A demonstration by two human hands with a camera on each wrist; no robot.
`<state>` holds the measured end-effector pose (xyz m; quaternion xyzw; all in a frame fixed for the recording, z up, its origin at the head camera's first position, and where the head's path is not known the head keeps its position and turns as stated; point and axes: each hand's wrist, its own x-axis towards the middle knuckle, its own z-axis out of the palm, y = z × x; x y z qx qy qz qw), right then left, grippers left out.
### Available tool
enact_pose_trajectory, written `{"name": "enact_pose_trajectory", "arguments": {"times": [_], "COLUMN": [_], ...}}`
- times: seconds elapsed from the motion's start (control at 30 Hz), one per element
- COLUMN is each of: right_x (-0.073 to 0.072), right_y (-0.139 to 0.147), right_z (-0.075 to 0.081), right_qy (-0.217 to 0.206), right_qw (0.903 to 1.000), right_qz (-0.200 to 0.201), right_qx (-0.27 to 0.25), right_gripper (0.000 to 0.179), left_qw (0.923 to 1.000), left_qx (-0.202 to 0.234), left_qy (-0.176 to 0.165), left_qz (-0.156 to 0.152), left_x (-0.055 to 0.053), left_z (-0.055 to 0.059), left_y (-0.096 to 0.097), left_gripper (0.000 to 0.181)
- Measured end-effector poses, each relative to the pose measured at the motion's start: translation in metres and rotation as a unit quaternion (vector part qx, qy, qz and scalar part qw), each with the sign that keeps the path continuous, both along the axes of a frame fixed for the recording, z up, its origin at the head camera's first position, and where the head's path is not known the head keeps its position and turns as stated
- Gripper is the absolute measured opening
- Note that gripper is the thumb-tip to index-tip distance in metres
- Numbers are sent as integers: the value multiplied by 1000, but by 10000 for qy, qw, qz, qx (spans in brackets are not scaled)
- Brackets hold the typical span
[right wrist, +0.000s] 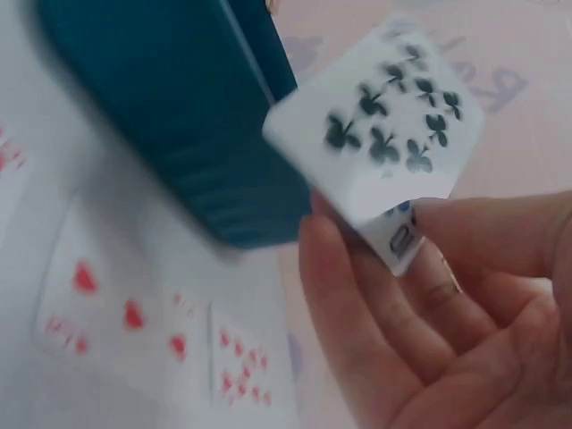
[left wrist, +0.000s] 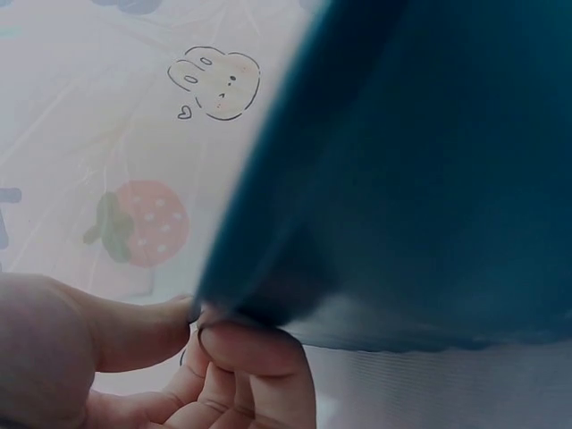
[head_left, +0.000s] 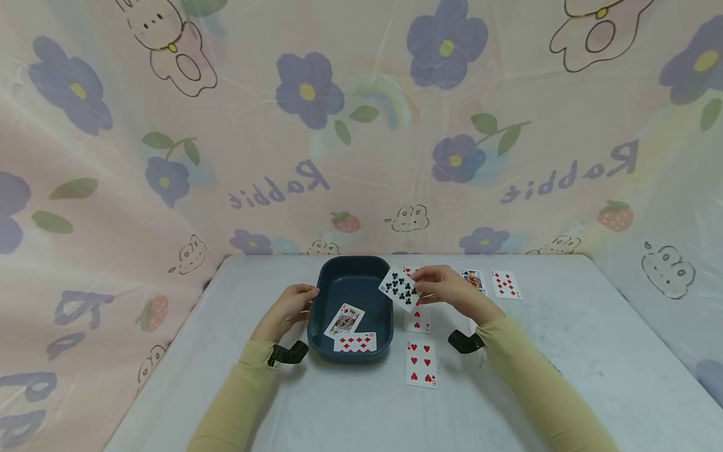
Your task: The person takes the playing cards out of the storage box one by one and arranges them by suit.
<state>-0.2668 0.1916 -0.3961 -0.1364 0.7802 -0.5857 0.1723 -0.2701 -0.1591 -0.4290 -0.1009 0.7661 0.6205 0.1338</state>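
A dark blue rectangular tray [head_left: 351, 282] stands on the table. My left hand [head_left: 290, 307] pinches its left wall between thumb and fingers, seen close in the left wrist view. My right hand [head_left: 446, 290] grips a ten of clubs [head_left: 401, 289], face up and tilted, by one corner near the tray's right rim; in the right wrist view the card [right wrist: 384, 125] is between thumb and fingers. Inside the tray lie a face card [head_left: 344, 320] and a diamonds card [head_left: 354, 342], overlapping.
Right of the tray lie a hearts card [head_left: 417, 320], partly covered, and a six of hearts [head_left: 421, 364] nearer the front. Farther right are a face card [head_left: 473, 278], partly behind my hand, and a diamonds card [head_left: 505, 284]. A patterned curtain [head_left: 373, 157] hangs behind the table.
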Motion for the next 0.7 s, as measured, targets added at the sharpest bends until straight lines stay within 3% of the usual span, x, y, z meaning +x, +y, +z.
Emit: {"name": "enact_pose_trajectory", "arguments": {"times": [0.47,0.7], "right_x": [29,38], "right_y": [47,61], "right_z": [-33,-38], "right_qy": [-291,-644], "right_qw": [9991,9925], "right_qz": [-255,-931], "right_qx": [160,455], "right_gripper": [25,22], "left_qw": [10000,9999], "left_qx": [-40,-100], "left_qy": [10,27], "left_qz": [-1,23], "left_x": [-1,-2], "left_z": [-2,-2], "left_y": [0,0], "left_gripper": [31,30]}}
